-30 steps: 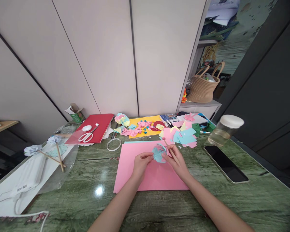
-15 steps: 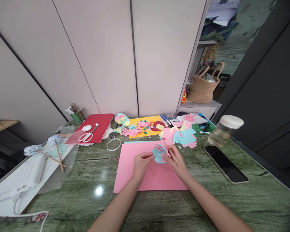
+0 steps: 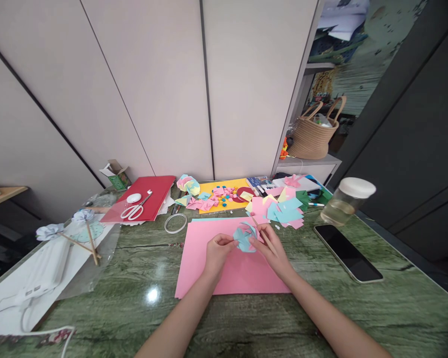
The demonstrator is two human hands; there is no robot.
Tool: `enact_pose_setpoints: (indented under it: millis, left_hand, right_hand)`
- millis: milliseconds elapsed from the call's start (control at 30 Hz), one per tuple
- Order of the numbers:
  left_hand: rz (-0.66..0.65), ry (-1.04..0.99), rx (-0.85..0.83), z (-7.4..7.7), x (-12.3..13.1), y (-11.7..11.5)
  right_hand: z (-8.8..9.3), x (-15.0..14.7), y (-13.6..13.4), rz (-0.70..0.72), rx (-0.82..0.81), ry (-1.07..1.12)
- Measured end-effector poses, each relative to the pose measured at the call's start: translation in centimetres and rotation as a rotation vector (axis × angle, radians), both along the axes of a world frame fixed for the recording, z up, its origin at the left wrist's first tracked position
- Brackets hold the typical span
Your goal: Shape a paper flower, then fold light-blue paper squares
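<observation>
A blue and pink folded paper flower [image 3: 245, 237] is held between my two hands, above a sheet of pink paper [image 3: 205, 273]. My left hand [image 3: 220, 252] pinches the flower's left edge between thumb and fingers. On the other side, my right hand [image 3: 272, 248] grips its right edge. A thin wooden stick [image 3: 266, 234] also runs through the right hand's fingers, its tip pointing up and left. Loose blue, pink and yellow paper pieces [image 3: 285, 211] lie just beyond the right hand.
White-handled scissors [image 3: 133, 211] lie on red paper [image 3: 157, 191] at back left, near a roll of tape [image 3: 175, 223]. Small coloured pieces cover yellow paper [image 3: 209, 206]. A phone [image 3: 347, 253] and a lidded jar [image 3: 345, 204] are at right. Stick-mounted flowers [image 3: 50, 231] lie left.
Both hands keep their hold on the paper flower and stay in nearly the same place. The flower has shifted very slightly left.
</observation>
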State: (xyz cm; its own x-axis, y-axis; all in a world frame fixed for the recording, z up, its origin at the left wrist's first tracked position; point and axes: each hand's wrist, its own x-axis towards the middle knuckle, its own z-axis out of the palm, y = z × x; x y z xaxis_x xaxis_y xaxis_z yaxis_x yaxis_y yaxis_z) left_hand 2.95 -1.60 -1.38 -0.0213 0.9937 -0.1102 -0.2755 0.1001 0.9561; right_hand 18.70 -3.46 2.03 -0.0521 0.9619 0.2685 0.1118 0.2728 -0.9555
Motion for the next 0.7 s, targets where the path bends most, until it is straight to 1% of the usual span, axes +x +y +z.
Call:
enact_pose_setpoints:
  millis: [200, 400, 533, 700]
  left_hand:
    - [-0.028, -0.053, -0.081, 0.47, -0.01, 0.00]
    - [-0.043, -0.100, -0.102, 0.68, 0.07, -0.15]
    - [-0.042, -0.064, -0.082, 0.64, 0.05, -0.11]
    - [-0.012, 0.029, -0.034, 0.29, -0.14, 0.17]
  right_hand:
    - [-0.07, 0.02, -0.12, 0.023, -0.012, 0.009]
    - [-0.19, 0.06, -0.05, 0.035, -0.019, 0.016]
    - [-0.37, 0.12, 0.03, 0.029, -0.024, 0.018]
    - [-0.78, 0.29, 0.16, 0.039, -0.062, 0.042]
